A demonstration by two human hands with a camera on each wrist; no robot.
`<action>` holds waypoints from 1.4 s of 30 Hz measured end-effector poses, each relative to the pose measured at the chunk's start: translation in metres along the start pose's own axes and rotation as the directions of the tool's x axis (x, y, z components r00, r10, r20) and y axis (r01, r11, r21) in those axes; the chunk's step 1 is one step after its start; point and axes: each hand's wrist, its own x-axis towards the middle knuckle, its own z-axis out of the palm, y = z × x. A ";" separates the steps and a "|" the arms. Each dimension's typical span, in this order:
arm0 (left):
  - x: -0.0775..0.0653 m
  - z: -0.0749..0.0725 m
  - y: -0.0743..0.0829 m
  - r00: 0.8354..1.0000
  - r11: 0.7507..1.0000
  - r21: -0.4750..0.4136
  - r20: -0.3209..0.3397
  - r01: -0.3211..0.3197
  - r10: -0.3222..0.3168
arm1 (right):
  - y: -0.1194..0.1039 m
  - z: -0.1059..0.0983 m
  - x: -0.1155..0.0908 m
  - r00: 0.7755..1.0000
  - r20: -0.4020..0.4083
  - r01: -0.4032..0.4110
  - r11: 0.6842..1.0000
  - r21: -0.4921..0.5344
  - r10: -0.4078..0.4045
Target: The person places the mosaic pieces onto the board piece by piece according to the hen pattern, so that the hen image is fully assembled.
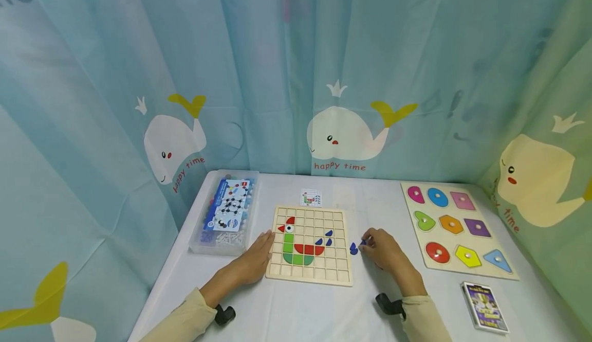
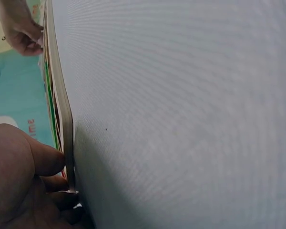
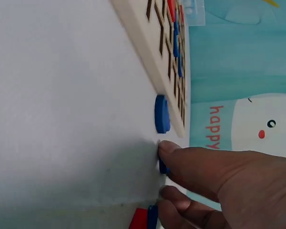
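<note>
A wooden grid board lies on the table, with red, green, white and blue pieces forming a bird. My left hand rests against its left edge; the left wrist view shows the thumb and fingertips at the board's side. To the right of the board, my right hand pinches a small blue piece between thumb and fingers, close over the tabletop. Loose blue pieces lie between that hand and the board. Beyond the fingertips, the right wrist view has a red piece beside another blue one.
A small pattern card with a bird picture lies behind the board. At left stands a clear plastic box of small parts. A wooden shape puzzle and a card pack lie at right. A whale-print curtain borders the table.
</note>
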 end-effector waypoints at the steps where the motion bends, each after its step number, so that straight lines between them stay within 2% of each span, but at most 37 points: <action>1: 0.000 0.000 0.000 1.000 1.000 -0.002 -0.001 0.001 -0.001 | 0.000 0.000 0.000 1.000 -0.005 -0.002 1.000 -0.001 0.002; 7: 0.001 0.001 0.000 1.000 1.000 0.005 0.001 0.006 -0.006 | -0.001 0.003 0.000 0.999 -0.035 -0.025 1.000 -0.009 0.025; 12: 0.001 0.000 0.000 1.000 1.000 -0.010 -0.004 -0.014 0.014 | -0.006 0.004 -0.002 0.996 -0.075 -0.041 0.999 -0.015 0.040; 18: 0.000 0.000 0.000 0.999 0.999 -0.021 -0.023 -0.039 0.039 | -0.027 0.009 -0.006 0.994 -0.107 -0.017 1.000 -0.015 0.016; 29: -0.001 0.000 0.000 1.000 1.000 -0.019 -0.002 -0.023 0.023 | -0.068 0.036 -0.011 0.997 -0.046 0.057 0.995 -0.079 -0.061; 35: -0.001 -0.001 0.000 1.000 0.999 -0.025 -0.012 -0.029 0.029 | -0.075 0.043 -0.008 0.996 -0.030 0.084 0.994 -0.074 -0.086; 42: -0.001 -0.002 0.002 1.000 1.000 -0.003 0.007 0.002 -0.002 | -0.077 0.044 -0.007 0.997 0.025 0.071 0.997 -0.027 -0.071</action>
